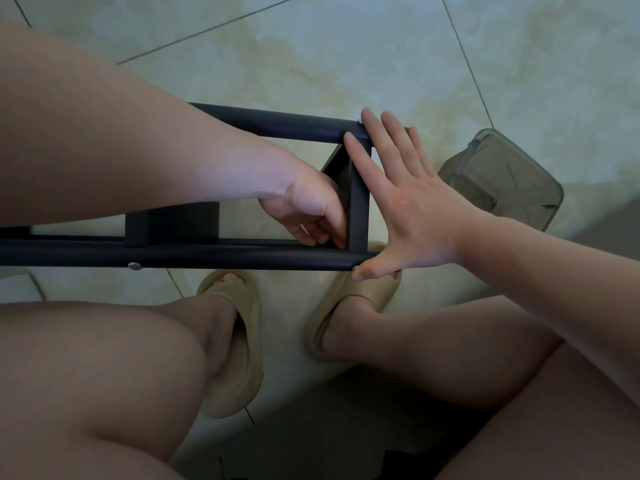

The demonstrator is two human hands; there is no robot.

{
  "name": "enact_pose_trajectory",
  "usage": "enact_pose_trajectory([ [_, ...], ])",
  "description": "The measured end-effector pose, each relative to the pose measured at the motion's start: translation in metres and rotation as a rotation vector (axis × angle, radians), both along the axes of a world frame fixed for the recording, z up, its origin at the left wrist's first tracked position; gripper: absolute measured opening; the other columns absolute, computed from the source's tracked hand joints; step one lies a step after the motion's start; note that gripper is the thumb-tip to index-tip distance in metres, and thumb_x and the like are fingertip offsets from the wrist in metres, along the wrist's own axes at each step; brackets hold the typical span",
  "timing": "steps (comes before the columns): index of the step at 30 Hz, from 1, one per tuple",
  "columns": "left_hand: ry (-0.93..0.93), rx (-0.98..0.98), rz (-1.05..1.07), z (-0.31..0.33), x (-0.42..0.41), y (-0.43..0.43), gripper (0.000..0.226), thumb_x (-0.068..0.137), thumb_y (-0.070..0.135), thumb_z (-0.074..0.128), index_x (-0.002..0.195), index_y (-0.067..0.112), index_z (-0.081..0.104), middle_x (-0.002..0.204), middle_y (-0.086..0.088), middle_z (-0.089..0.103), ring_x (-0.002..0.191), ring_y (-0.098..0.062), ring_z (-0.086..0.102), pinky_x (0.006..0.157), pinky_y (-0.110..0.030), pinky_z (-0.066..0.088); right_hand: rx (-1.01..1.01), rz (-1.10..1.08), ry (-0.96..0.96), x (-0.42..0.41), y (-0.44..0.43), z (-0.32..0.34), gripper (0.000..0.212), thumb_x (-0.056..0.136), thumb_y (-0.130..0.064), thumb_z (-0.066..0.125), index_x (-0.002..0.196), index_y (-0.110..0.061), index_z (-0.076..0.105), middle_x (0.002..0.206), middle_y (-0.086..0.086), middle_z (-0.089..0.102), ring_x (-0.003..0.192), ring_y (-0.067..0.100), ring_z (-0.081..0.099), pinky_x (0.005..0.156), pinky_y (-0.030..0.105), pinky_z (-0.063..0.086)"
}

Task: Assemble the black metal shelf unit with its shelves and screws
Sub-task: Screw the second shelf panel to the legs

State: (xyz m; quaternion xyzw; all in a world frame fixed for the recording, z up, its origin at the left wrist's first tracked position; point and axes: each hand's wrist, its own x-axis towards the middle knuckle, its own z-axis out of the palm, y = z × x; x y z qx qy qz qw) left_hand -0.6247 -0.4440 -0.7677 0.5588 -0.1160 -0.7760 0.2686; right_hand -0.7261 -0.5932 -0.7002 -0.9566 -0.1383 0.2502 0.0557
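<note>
Bare knees (104, 358) flank matte black tubular frame (207, 258); right hand (408, 209) presses it flat-fingered, left hand (311, 209) curls inside, grip unclear.

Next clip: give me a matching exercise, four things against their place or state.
Things: 1 left hand; 2 right hand; 3 box; 4 screw.
States: A on the floor tiles; B fingers spread flat on the frame end; C seated in the near tube; D fingers curled inside the frame.
Pairs: 1-D; 2-B; 3-A; 4-C.
</note>
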Motion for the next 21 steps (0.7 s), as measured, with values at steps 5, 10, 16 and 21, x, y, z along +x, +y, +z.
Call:
enact_pose_trajectory([
  [5,0.009,0.008,0.015,0.0022,0.0004,-0.0003,0.023,0.088,0.001,0.067,0.109,0.012,0.067,0.079,-0.001,0.066,0.070,-0.012,0.055,0.076,-0.028,0.049,0.004,0.000,-0.003,0.0001,0.0006,-0.0001,0.151,0.052,-0.097,0.049,0.160,-0.010,-0.012,0.166,0.021,-0.020,0.152,0.040,-0.022,0.123,0.051,-0.013],
  [10,-0.001,0.014,-0.018,0.0052,0.0032,0.0004,0.033,0.089,0.002,0.065,0.121,0.007,0.067,0.106,-0.008,0.070,0.095,-0.018,0.064,0.096,-0.037,0.048,0.004,0.002,-0.010,-0.0001,0.0005,-0.0002,0.151,0.053,-0.097,0.048,0.161,-0.010,-0.010,0.166,0.022,-0.019,0.153,0.040,-0.021,0.123,0.051,-0.013],
  [16,0.010,0.036,-0.066,0.0057,0.0032,0.0040,0.034,0.091,0.014,0.065,0.124,0.012,0.070,0.122,-0.004,0.072,0.117,-0.022,0.065,0.105,-0.043,0.047,0.005,0.002,-0.010,0.0001,0.0006,-0.0004,0.150,0.053,-0.097,0.048,0.160,-0.010,-0.011,0.166,0.022,-0.020,0.152,0.040,-0.022,0.123,0.050,-0.014],
  [21,0.008,0.003,-0.049,0.0053,0.0012,0.0030,0.027,0.091,0.011,0.066,0.118,0.011,0.071,0.109,-0.003,0.074,0.096,-0.017,0.068,0.099,-0.039,0.049,0.002,0.001,-0.004,0.0003,0.0008,0.0003,0.150,0.053,-0.097,0.048,0.160,-0.010,-0.012,0.166,0.021,-0.020,0.152,0.040,-0.022,0.123,0.050,-0.013],
])
